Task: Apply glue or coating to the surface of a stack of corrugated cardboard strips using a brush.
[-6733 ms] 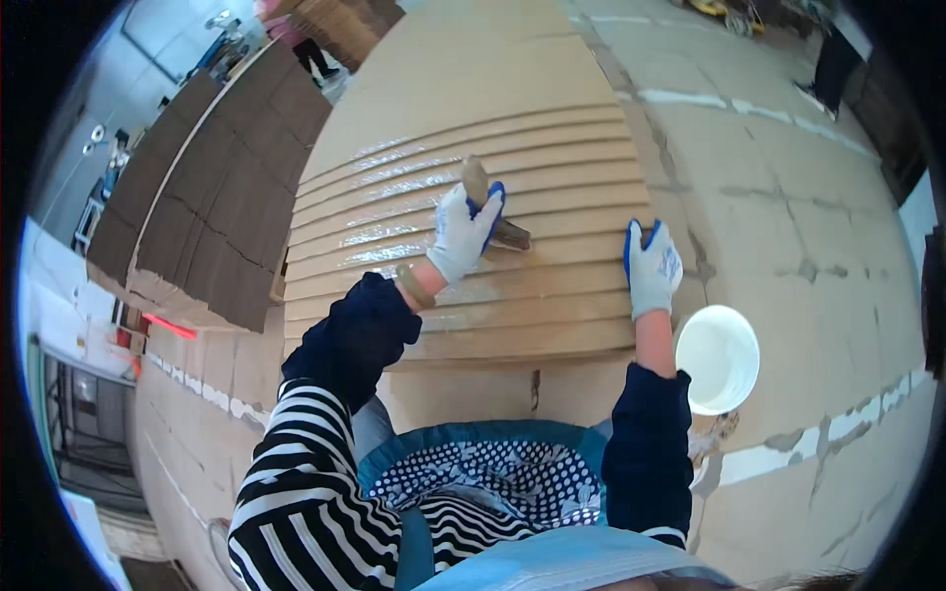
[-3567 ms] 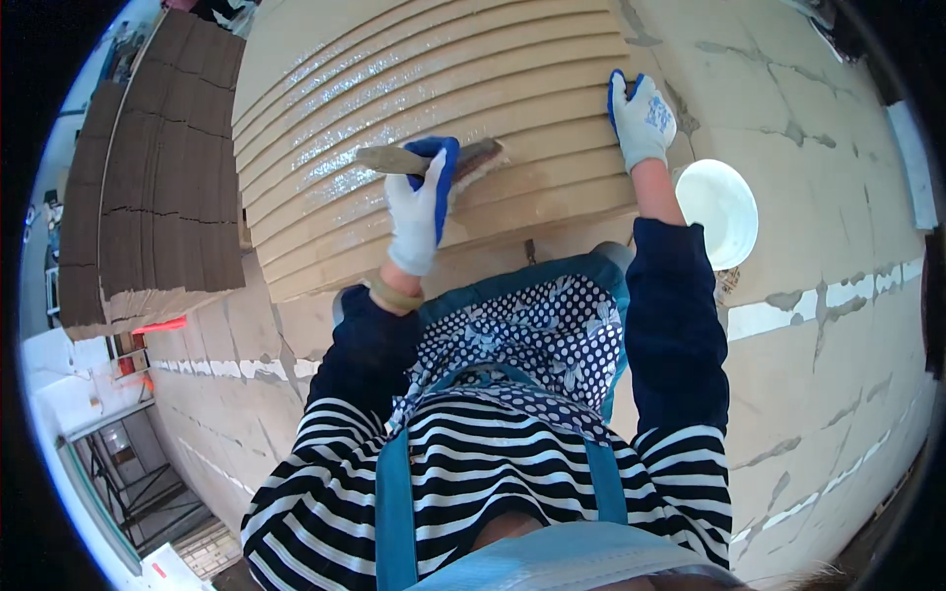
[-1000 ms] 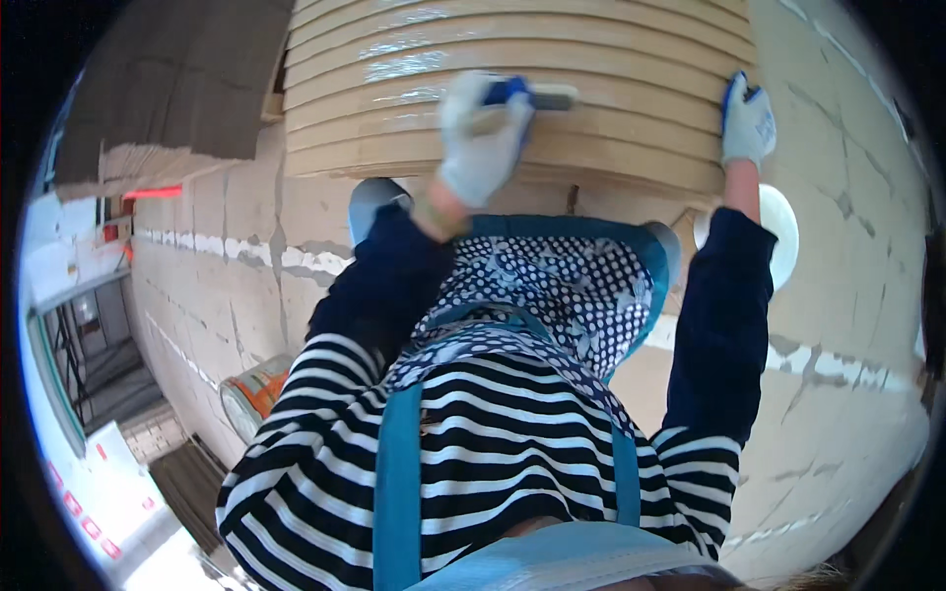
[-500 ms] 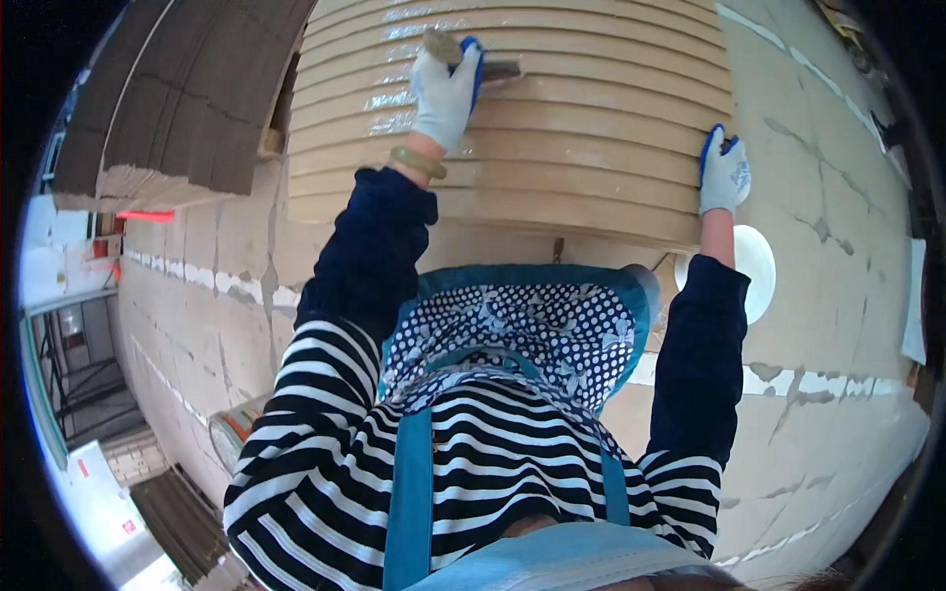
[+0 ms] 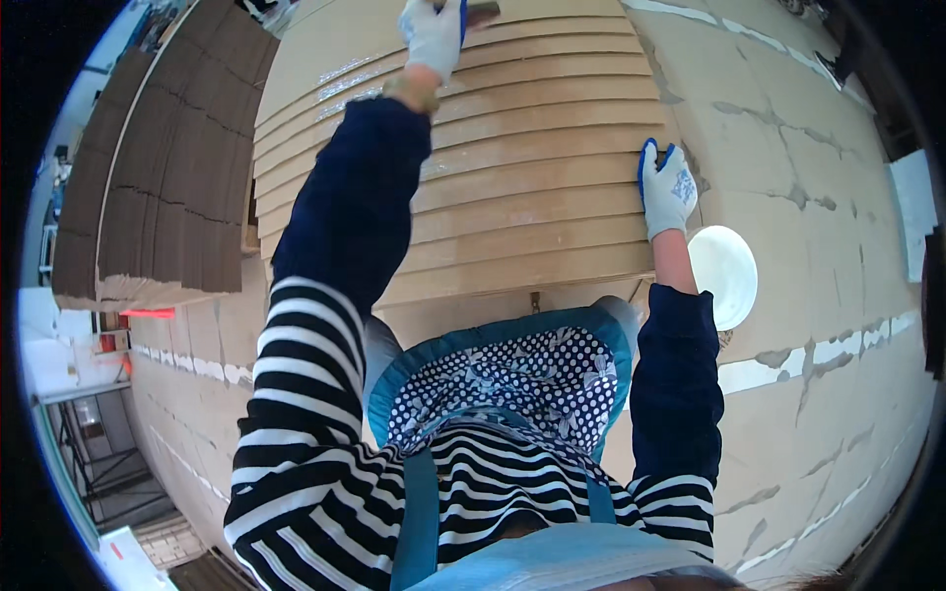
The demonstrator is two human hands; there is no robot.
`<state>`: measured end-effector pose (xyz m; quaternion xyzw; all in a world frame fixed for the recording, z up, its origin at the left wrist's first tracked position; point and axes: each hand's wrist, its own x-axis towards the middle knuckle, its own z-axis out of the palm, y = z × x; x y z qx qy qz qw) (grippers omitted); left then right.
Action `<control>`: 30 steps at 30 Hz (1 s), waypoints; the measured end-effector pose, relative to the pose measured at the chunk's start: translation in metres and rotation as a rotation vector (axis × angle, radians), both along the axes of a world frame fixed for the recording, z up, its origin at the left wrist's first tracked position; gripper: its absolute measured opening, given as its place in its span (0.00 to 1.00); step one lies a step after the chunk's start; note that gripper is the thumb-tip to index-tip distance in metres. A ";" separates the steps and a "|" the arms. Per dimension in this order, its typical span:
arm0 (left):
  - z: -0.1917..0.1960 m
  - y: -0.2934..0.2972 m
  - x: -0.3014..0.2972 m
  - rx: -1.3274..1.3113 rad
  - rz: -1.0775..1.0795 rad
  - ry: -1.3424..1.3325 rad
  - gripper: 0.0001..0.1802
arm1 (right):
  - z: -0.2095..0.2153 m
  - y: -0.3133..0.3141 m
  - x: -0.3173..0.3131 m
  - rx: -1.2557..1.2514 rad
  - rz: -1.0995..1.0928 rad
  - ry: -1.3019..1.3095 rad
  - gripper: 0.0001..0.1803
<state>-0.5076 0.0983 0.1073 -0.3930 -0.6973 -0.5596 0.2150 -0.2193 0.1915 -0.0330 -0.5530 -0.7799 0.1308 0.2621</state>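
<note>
My left hand [image 5: 432, 41], in a white and blue work glove, is closed around a brush [image 5: 482, 14] at the far edge of the view. Its dark, flat end points right, and the handle is mostly hidden. Beneath it lie overlapping tan cardboard sheets [image 5: 532, 182], fanned like steps, with shiny wet streaks [image 5: 340, 89] on the far left part. My right hand [image 5: 670, 187], gloved alike, grips the right edge of these sheets, its thumb and fingers curled at the border.
A white round bucket [image 5: 724, 279] stands on the floor just right of my right forearm. Tall stacks of brown cardboard [image 5: 177, 158] rise at the left. A worn white line [image 5: 808, 357] crosses the concrete floor [image 5: 788, 227]. A person's dark shoe [image 5: 830, 71] shows at the far right.
My left hand has moved farther away over the sheets with the brush. My right hand stays at the sheets' right edge. The whole view has shifted, bringing the bucket more into sight.
</note>
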 end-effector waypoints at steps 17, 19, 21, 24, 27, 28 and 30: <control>-0.084 -0.184 0.193 -0.438 -0.328 0.035 0.07 | 0.001 0.001 0.001 -0.046 0.063 0.018 0.31; -0.076 -0.181 0.199 -0.435 -0.356 0.030 0.07 | 0.001 0.003 0.003 -0.046 0.057 0.007 0.31; -0.069 -0.169 0.194 -0.303 -0.242 -0.103 0.08 | 0.001 0.001 0.003 -0.040 0.049 0.002 0.31; -0.087 -0.157 0.202 -0.376 -0.230 0.045 0.07 | 0.006 0.000 -0.004 -0.017 0.086 0.030 0.32; -0.099 -0.173 0.223 -0.440 -0.292 0.089 0.07 | 0.002 0.000 0.001 -0.010 0.086 0.035 0.32; -0.096 -0.184 0.233 -0.473 -0.339 0.069 0.07 | 0.002 0.000 0.002 -0.017 0.084 0.039 0.32; -0.088 -0.206 0.244 -0.505 -0.384 0.079 0.06 | 0.002 0.002 0.006 -0.021 0.086 0.035 0.32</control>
